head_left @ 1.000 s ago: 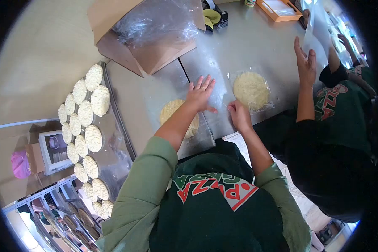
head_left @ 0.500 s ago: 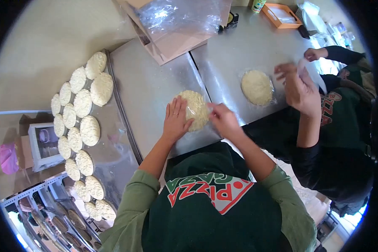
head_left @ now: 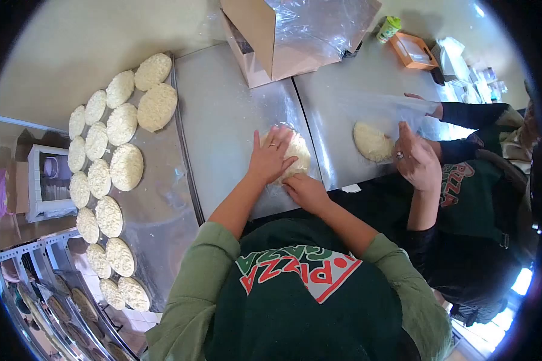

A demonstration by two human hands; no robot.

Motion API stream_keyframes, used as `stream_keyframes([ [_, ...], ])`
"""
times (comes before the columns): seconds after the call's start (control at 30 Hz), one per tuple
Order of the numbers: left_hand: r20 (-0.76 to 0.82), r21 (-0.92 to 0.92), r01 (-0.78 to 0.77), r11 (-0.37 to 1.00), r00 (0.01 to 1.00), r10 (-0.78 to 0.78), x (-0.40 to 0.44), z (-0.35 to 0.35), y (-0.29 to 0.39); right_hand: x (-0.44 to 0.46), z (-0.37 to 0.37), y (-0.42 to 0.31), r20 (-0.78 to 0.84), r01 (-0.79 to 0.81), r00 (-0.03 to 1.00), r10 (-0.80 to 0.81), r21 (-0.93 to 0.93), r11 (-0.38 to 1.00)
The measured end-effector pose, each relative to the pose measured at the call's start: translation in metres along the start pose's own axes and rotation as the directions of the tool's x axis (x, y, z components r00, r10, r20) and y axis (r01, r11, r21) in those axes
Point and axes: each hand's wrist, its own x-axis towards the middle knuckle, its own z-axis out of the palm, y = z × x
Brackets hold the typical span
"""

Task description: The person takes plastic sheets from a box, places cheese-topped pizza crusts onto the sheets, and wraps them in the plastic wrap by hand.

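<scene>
A pale round flat dough piece (head_left: 301, 153) lies on the steel table before me, with clear plastic film around it. My left hand (head_left: 271, 155) rests flat on its left and upper part, fingers spread, a ring on one finger. At the lower edge of the same round is my right hand (head_left: 306, 191), its fingers curled down together against the edge; whatever is between them is too small to make out. To the right, a second round (head_left: 372, 143) lies near a co-worker's hands, partly under a sheet of clear film (head_left: 391, 107).
Several pale rounds (head_left: 126, 167) stand in rows on the metal surface at left. An open cardboard box (head_left: 253, 36) with plastic film sits at the back. Behind are a green container (head_left: 389, 29) and an orange tray (head_left: 414, 50). A co-worker stands close on my right.
My left hand has moved up and right onto the round, and my right hand has come down to its lower edge. The co-worker's film now spreads over the second round. The view has shifted.
</scene>
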Motion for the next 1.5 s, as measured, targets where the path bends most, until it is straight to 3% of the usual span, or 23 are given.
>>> stream_keyframes([
  [0.07, 0.021, 0.008, 0.227, 0.974, 0.974, -0.227, -0.005, -0.001, -0.001, 0.006, -0.02, 0.0, 0.079, -0.145, 0.988, 0.133, 0.17, 0.975],
  [0.13, 0.02, 0.016, 0.486, 0.874, 0.874, -0.486, -0.022, -0.009, -0.006, 0.016, -0.019, 0.027, -0.225, -0.141, 0.957, 0.183, 0.188, 0.972],
  [0.17, -0.004, -0.24, 0.565, 0.789, 0.812, -0.583, -0.032, -0.003, -0.01, 0.026, -0.016, 0.041, -0.373, -0.136, 0.905, 0.205, 0.202, 0.97],
  [0.23, 0.028, -0.686, 0.554, 0.472, 0.669, -0.743, -0.055, 0.023, -0.02, 0.051, -0.009, 0.059, -0.207, -0.302, 0.888, 0.411, 0.411, 0.86],
  [0.3, 0.247, -0.918, 0.397, 0.009, 0.588, -0.771, -0.068, 0.031, -0.008, 0.06, -0.01, 0.064, -0.012, -0.409, 0.865, 0.502, 0.564, 0.717],
  [0.33, 0.358, -0.931, 0.276, -0.238, 0.569, -0.74, -0.064, 0.03, -0.002, 0.063, -0.014, 0.063, 0.082, -0.433, 0.865, 0.496, 0.621, 0.653],
  [0.37, 0.426, -0.902, 0.307, -0.304, 0.519, -0.741, -0.059, 0.028, 0.0, 0.066, -0.018, 0.063, 0.172, -0.457, 0.863, 0.476, 0.669, 0.586],
  [0.43, 0.551, -0.831, 0.347, -0.435, 0.408, -0.728, -0.029, -0.018, 0.028, 0.064, -0.01, 0.08, 0.102, -0.437, 0.838, 0.536, 0.714, 0.547],
  [0.5, 0.574, -0.815, 0.407, -0.412, 0.471, -0.67, -0.008, -0.002, 0.034, 0.066, -0.018, 0.102, 0.066, -0.425, 0.791, 0.609, 0.774, 0.468],
  [0.6, 0.461, -0.878, 0.442, -0.182, 0.681, -0.569, 0.033, 0.026, 0.054, 0.055, -0.074, 0.149, 0.022, -0.399, 0.694, 0.72, 0.844, 0.358],
  [0.67, 0.016, -0.861, 0.248, 0.444, 0.886, -0.463, 0.076, 0.02, 0.069, 0.047, -0.094, 0.213, -0.21, -0.519, 0.645, 0.734, 0.584, 0.624],
  [0.7, -0.182, -0.753, 0.097, 0.65, 0.92, -0.348, 0.097, -0.009, 0.077, 0.04, -0.119, 0.219, -0.234, -0.6, 0.585, 0.776, 0.519, 0.609],
  [0.73, -0.346, -0.587, -0.054, 0.808, 0.919, -0.191, 0.119, -0.044, 0.086, 0.033, -0.143, 0.218, -0.261, -0.678, 0.521, 0.813, 0.452, 0.58],
  [0.8, -0.439, -0.337, -0.019, 0.941, 0.888, -0.139, 0.157, -0.086, 0.089, 0.028, -0.154, 0.226, -0.535, -0.699, 0.48, 0.695, 0.245, 0.672],
  [0.83, -0.472, -0.255, 0.013, 0.967, 0.871, -0.135, 0.175, -0.093, 0.085, 0.027, -0.156, 0.228, -0.653, -0.714, 0.459, 0.603, 0.133, 0.688],
  [1.0, -0.505, 0.135, 0.175, 0.975, 0.859, -0.084, 0.223, -0.069, 0.036, 0.031, -0.146, 0.207, -0.66, -0.63, 0.587, 0.469, -0.008, 0.777],
  [1.07, -0.434, 0.107, 0.07, 0.992, 0.901, -0.017, 0.217, -0.062, 0.03, 0.026, -0.143, 0.197, -0.554, -0.653, 0.603, 0.574, 0.069, 0.754],
  [1.13, -0.475, 0.107, -0.076, 0.991, 0.872, 0.118, 0.211, -0.071, 0.035, 0.024, -0.129, 0.199, -0.612, -0.545, 0.627, 0.482, 0.097, 0.833],
  [1.27, -0.468, -0.21, -0.053, 0.976, 0.882, -0.053, 0.199, -0.103, 0.041, 0.05, -0.144, 0.147, -0.759, -0.193, 0.623, 0.188, 0.084, 0.978],
  [1.33, -0.484, -0.299, -0.075, 0.951, 0.871, -0.084, 0.19, -0.118, 0.036, 0.067, -0.166, 0.089, -0.699, 0.004, 0.667, 0.258, 0.35, 0.937],
  [1.37, -0.354, -0.483, -0.006, 0.876, 0.916, -0.189, 0.185, -0.125, 0.032, 0.074, -0.172, 0.061, -0.661, 0.097, 0.695, 0.283, 0.476, 0.874],
  [1.43, -0.042, -0.762, 0.171, 0.624, 0.949, -0.311, 0.179, -0.137, 0.024, 0.086, -0.174, 0.019, -0.696, 0.273, 0.703, 0.145, 0.453, 0.849],
  [1.5, -0.178, -0.856, 0.007, 0.518, 0.935, -0.306, 0.175, -0.127, 0.012, 0.1, -0.17, -0.006, -0.732, 0.438, 0.68, -0.035, 0.368, 0.82],
])
